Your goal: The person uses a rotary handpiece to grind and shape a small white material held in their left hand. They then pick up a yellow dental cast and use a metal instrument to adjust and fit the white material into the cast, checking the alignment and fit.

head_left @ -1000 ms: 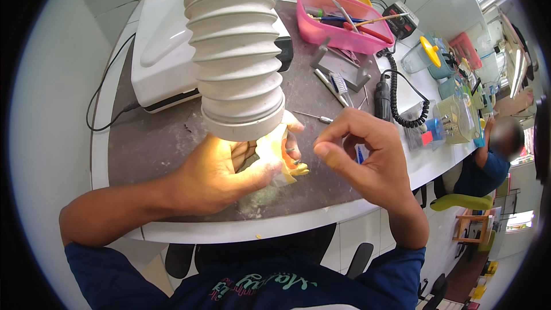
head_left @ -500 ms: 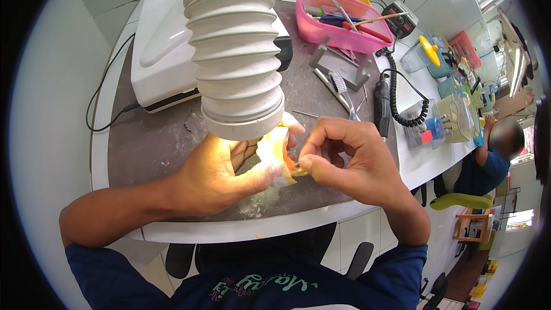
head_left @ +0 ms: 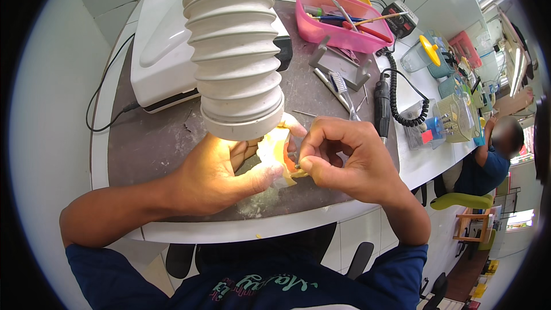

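Observation:
A pale yellow dental cast (head_left: 275, 148) with an orange-pink inner part is lit brightly under the hose mouth. My left hand (head_left: 229, 169) wraps round it, thumb on the near side and fingertips on the far side. Thumb and forefinger of my right hand (head_left: 347, 161) are pinched together at the cast's right edge. A small dark tip shows at that pinch; the rest of whatever is held there is hidden by the fingers. Directly above the cast hangs a ribbed white suction hose (head_left: 232, 52), hiding part of the left fingers.
At the back stands a pink tub (head_left: 310, 26) of hand tools. A grey stand (head_left: 338, 69), a brush (head_left: 340, 85) and a black rotary handpiece (head_left: 381, 106) lie to the right. A white machine (head_left: 166, 46) is at the left. Another person (head_left: 488, 164) sits far right.
Almost nothing differs. The right hand and the cast have shifted very slightly, with both grips the same.

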Demonstrator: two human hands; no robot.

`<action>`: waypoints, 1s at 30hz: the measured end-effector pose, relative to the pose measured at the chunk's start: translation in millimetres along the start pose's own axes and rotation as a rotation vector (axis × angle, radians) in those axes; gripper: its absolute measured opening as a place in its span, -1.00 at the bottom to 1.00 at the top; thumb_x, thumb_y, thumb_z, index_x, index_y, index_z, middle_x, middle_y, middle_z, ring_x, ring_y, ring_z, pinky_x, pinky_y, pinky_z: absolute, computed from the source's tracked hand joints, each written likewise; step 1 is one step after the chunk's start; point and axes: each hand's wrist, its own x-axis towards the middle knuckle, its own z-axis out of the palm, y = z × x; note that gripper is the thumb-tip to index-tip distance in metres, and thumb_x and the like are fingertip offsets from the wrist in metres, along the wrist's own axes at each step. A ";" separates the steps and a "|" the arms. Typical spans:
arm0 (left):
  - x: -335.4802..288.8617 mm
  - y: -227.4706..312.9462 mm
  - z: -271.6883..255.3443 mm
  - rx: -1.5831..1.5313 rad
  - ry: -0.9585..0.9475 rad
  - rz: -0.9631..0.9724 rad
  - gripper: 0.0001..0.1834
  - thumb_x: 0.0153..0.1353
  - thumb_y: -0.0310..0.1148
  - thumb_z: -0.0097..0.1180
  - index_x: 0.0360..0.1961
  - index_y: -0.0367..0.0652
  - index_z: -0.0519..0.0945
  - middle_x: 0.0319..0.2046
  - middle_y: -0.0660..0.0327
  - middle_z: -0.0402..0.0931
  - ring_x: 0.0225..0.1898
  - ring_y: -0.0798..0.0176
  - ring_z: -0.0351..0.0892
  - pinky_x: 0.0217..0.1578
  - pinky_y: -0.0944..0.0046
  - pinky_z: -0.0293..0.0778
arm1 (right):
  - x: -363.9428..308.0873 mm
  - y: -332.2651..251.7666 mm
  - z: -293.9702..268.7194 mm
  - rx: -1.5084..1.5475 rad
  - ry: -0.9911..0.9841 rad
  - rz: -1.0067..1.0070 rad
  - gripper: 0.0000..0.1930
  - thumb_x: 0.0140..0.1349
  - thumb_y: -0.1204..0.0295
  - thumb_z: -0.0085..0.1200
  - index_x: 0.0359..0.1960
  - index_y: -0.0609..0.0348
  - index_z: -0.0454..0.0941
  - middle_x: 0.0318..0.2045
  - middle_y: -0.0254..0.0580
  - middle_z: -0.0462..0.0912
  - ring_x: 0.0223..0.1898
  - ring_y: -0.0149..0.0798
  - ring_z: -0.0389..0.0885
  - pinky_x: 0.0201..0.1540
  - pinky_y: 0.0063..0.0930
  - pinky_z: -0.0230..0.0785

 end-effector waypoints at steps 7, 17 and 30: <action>1.6 0.4 1.4 -0.053 -0.017 0.003 -0.39 0.27 -0.45 0.13 0.29 -0.26 0.17 0.17 0.11 0.28 0.21 0.27 0.31 0.26 0.20 0.27 | -0.2 -3.0 -3.2 -0.021 -0.018 0.017 -0.93 0.11 0.52 0.16 -0.50 0.20 0.55 -0.56 -0.51 0.48 -0.56 -0.68 0.31 -0.54 -0.71 0.13; 0.7 4.9 10.0 -0.046 -0.041 -0.027 -0.45 0.29 -0.43 0.14 0.24 -0.40 0.28 0.06 0.11 0.38 0.12 0.29 0.41 0.17 0.23 0.33 | -14.2 -12.6 0.8 -0.128 0.032 0.062 -0.93 0.11 0.51 0.21 -0.47 0.24 0.60 -0.56 -0.39 0.54 -0.59 -0.58 0.38 -0.54 -0.64 0.20; 1.7 5.6 11.7 -0.017 0.021 0.008 -0.41 0.27 -0.37 0.19 0.24 -0.40 0.28 0.00 0.14 0.41 0.09 0.32 0.41 0.16 0.22 0.33 | -20.6 7.7 0.4 0.059 0.055 0.069 -0.88 0.21 0.49 0.19 -0.34 0.33 0.61 -0.42 -0.32 0.62 -0.37 -0.55 0.54 -0.26 -0.63 0.41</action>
